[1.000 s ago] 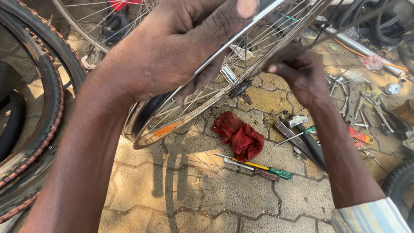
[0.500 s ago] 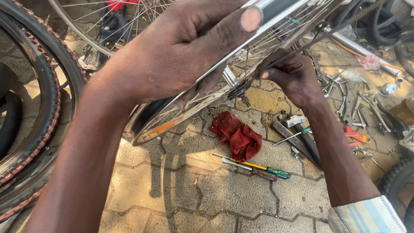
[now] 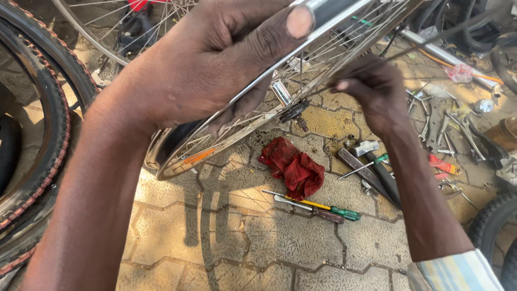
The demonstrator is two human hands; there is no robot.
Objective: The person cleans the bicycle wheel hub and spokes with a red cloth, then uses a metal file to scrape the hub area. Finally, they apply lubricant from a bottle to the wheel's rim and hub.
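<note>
Spoke work on a bare wheel, mid-step by the look of it. Left hand point(image 3: 215, 70) clamped over the rim point(image 3: 177, 159), thumb on top, fingers curled under, holding the wheel tilted above the paving point(image 3: 242, 237). Right hand point(image 3: 371, 89) reaching in among the spokes point(image 3: 344, 46) near the hub point(image 3: 293, 110), fingertips pinched on what looks like one spoke; too fine to tell whether a tool is held. Red rag point(image 3: 293, 167), screwdrivers point(image 3: 318, 207) and hammer point(image 3: 371, 164) lying on the ground below, apart from both hands. Tyre point(image 3: 37, 124) at left edge. Next move likely calls for steady rim grip and fine finger control at the spoke.
</note>
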